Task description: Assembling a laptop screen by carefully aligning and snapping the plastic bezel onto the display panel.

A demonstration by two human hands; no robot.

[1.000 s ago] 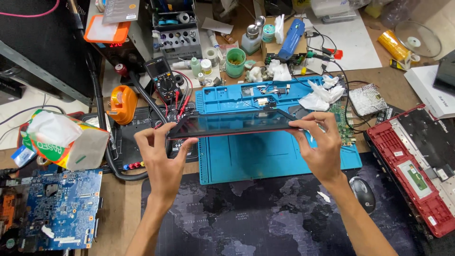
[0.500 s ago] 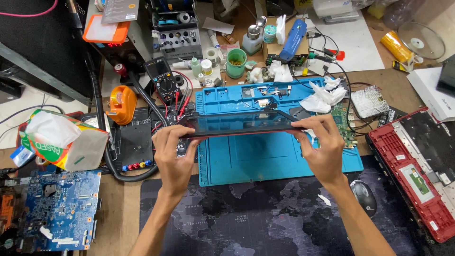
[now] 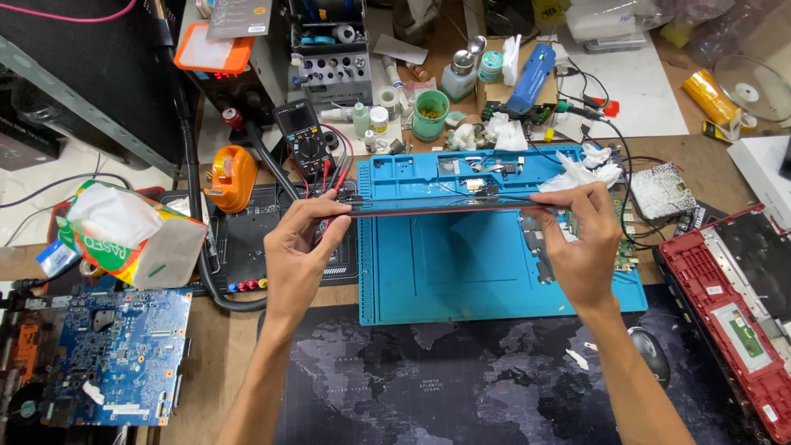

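Nearest the camera: dark world-map desk mat (image 3: pixel 461 387), with a blue circuit board (image 3: pixel 115 354) off its left edge and a red laptop base (image 3: pixel 733 313) off its right.

Above the mat, both forearms reach forward. Left hand (image 3: pixel 298 251) and right hand (image 3: pixel 581 247) hold a thin laptop display panel (image 3: pixel 437 206), dark with a red edge, seen almost edge-on. It is level, raised over the blue silicone repair mat (image 3: pixel 461 264). Fingers of each hand are pinched closed on one end of the panel, thumbs below, fingertips on top.

Handling judgement: panel looks light, stiff but thin, likely fragile to twist or point pressure. Best held by the end edges, as here, both ends supported evenly.

Beyond the repair mat: green cup (image 3: pixel 430 114) filled with small yellowish bits, kind not resolvable; grey tool rack (image 3: pixel 334 70) with tips standing in its holes. Torn tissue box (image 3: pixel 132 235) at left, tissue protruding. Black multimeter (image 3: pixel 303 136), orange tape dispenser (image 3: pixel 231 175).
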